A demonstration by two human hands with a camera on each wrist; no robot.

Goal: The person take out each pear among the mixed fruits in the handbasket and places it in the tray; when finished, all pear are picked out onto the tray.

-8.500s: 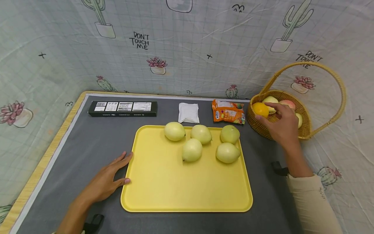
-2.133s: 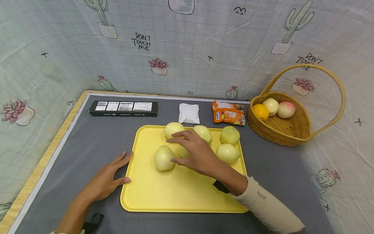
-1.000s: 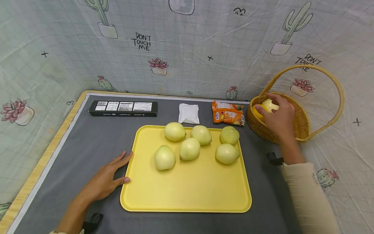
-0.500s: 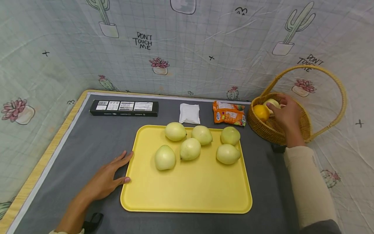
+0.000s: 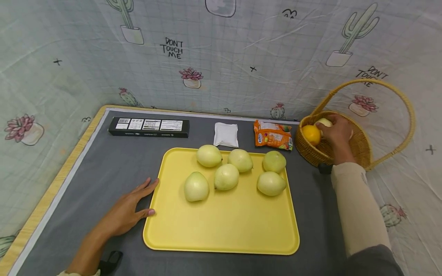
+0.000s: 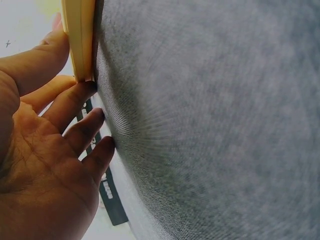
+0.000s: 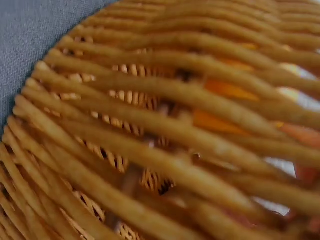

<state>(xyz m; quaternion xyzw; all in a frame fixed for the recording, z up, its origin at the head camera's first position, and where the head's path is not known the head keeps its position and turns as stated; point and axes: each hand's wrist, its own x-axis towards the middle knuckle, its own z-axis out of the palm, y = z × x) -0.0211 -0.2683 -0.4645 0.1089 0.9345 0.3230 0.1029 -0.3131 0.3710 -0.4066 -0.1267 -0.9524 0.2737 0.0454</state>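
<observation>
the right grip [image 5: 336, 129] has sunk deeper into the basket [image 5: 362, 153], grasping a pale fruit [image 5: 324, 122] unseen from the wrist.

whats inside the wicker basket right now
In the wicker basket an orange lies at the left, and the right hand curls over a pale fruit. Anything under the hand or below the rim is hidden.

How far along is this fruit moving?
Six pale pears already lie on the yellow tray. The right hand is in the wicker basket, closing on another pale fruit. An orange sits beside it. The left hand steadies the tray.
</observation>
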